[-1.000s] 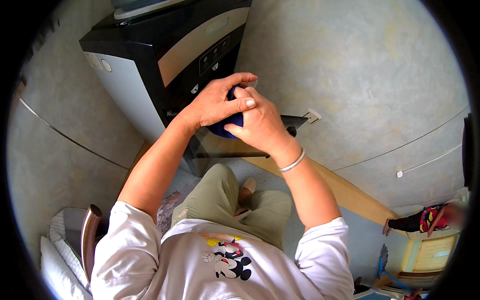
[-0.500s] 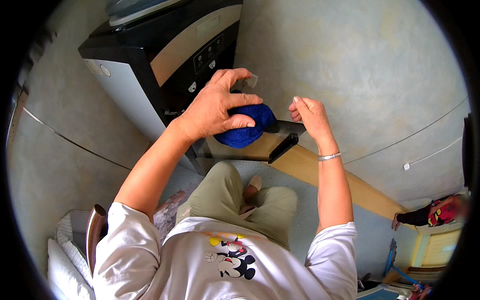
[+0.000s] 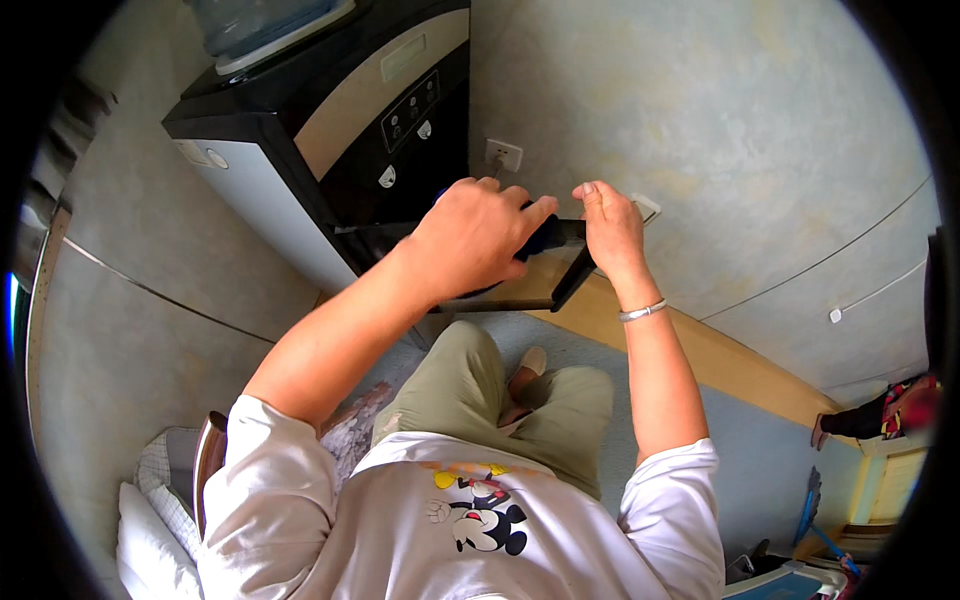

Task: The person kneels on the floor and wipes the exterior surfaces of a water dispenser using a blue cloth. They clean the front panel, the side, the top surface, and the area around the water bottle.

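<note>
A dark glass door (image 3: 500, 302) with a black frame juts out from the front of a black and silver water dispenser (image 3: 350, 130). My left hand (image 3: 475, 240) presses down over a dark blue cloth (image 3: 543, 232) on this door, palm down and fingers bent around the cloth. Most of the cloth is hidden under the hand. My right hand (image 3: 614, 232), with a silver bangle on its wrist, is closed at the door's right corner, thumb upward. What lies inside its curled fingers is partly hidden.
A large water bottle (image 3: 265, 25) sits on top of the dispenser. A wall socket (image 3: 503, 155) and another white fitting (image 3: 647, 208) are on the grey wall behind. My legs are below the door. Another person (image 3: 870, 420) is at the far right, and a white pillow (image 3: 150, 550) lies at lower left.
My left hand has turned and shifted right over the cloth, covering more of it. My right hand overlaps the door's corner more closely. The view has shifted slightly, showing more of the bottle.
</note>
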Demonstrator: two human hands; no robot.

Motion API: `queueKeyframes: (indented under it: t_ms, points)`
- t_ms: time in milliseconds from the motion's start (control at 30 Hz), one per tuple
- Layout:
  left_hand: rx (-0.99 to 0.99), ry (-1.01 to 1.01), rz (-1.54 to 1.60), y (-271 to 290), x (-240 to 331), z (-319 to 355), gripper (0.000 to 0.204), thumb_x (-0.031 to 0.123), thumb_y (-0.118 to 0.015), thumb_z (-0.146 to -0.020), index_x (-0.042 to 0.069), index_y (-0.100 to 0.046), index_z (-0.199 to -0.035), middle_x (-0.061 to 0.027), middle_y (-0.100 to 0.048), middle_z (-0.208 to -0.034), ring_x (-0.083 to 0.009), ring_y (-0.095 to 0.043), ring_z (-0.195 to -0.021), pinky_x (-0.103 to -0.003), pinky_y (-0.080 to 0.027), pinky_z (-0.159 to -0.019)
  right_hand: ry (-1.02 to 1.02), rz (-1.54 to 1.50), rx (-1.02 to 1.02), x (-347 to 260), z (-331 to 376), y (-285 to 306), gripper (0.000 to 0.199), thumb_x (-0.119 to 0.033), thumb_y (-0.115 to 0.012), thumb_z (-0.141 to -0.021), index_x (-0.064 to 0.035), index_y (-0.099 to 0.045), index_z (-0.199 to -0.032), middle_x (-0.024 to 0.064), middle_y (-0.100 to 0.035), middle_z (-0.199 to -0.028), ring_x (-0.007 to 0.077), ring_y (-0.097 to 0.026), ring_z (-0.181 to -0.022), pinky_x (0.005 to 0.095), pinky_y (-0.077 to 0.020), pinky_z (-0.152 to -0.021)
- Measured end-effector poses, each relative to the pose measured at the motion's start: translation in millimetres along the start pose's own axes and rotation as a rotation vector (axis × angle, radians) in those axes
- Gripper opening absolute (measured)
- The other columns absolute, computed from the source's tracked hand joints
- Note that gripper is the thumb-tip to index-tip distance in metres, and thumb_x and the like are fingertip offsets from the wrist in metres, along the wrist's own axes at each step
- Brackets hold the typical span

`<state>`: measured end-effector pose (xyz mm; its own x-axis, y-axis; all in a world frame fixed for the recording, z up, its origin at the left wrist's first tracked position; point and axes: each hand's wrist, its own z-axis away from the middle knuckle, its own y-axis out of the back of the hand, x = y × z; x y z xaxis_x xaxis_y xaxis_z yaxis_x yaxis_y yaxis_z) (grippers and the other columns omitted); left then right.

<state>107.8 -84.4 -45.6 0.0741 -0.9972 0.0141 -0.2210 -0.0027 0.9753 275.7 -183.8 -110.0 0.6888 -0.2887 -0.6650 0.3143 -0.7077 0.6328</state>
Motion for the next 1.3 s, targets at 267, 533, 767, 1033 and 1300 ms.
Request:
queueKeyframes:
  t_ms: [267, 533, 767, 1033, 1300]
  points:
    - [-0.428, -0.046, 0.274, 8.4, -25.0, -55.6, 0.058, 0.029, -0.069, -0.062, 0.006, -0.057, -0.114, -0.0183, -0.063, -0.095, -0.0321, -0.060, -0.092, -0.038, -0.047, -0.081, 0.032, 0.128, 0.158, -10.1, 4.0, -6.1, 0.030, -0.027, -0.042, -0.091, -0.0067, -0.063, -0.084, 0.0158, -0.063, -0.073, 0.0359, -0.060, -0.071, 0.0431, -0.0459, -0.063]
    - [-0.459, 0.052, 0.124, 22.9, -46.7, -22.1, 0.051, 0.023, -0.064, -0.064, 0.008, -0.059, -0.112, -0.0169, -0.063, -0.099, -0.0309, -0.059, -0.097, -0.037, -0.045, -0.087, 0.119, 0.128, 0.231, -2.1, 0.6, -12.0, 0.028, -0.026, -0.043, -0.091, -0.0069, -0.062, -0.083, 0.0148, -0.061, -0.067, 0.0358, -0.059, -0.066, 0.0442, -0.0451, -0.060]
    - [-0.422, 0.187, -0.106, 35.9, -58.1, 27.8, 0.049, 0.021, -0.068, -0.065, 0.010, -0.057, -0.111, -0.0156, -0.064, -0.091, -0.0287, -0.061, -0.089, -0.037, -0.047, -0.079, 0.125, 0.087, 0.220, -1.0, -2.2, -11.4, 0.027, -0.026, -0.044, -0.091, -0.0065, -0.060, -0.082, 0.0155, -0.060, -0.067, 0.0368, -0.058, -0.064, 0.0452, -0.0445, -0.058]
    - [0.024, 0.017, -0.300, 9.6, -46.8, 53.1, 0.048, 0.019, -0.071, -0.066, 0.009, -0.054, -0.110, -0.0090, -0.061, -0.089, -0.0250, -0.060, -0.080, -0.034, -0.049, -0.070, 0.122, 0.105, 0.235, 2.8, -3.3, -12.4, 0.026, -0.026, -0.045, -0.090, -0.0071, -0.060, -0.082, 0.0165, -0.060, -0.066, 0.0376, -0.057, -0.063, 0.0462, -0.0445, -0.057]
    - [0.464, -0.344, -0.372, -34.3, 2.7, 17.6, 0.031, 0.019, -0.056, -0.072, 0.013, -0.060, -0.103, -0.0066, -0.054, -0.109, -0.0239, -0.051, -0.099, -0.034, -0.043, -0.075, 0.105, 0.140, 0.221, 1.8, -6.0, -14.0, 0.025, -0.026, -0.044, -0.090, -0.0095, -0.060, -0.083, 0.0172, -0.061, -0.069, 0.0377, -0.058, -0.067, 0.0457, -0.0449, -0.059]
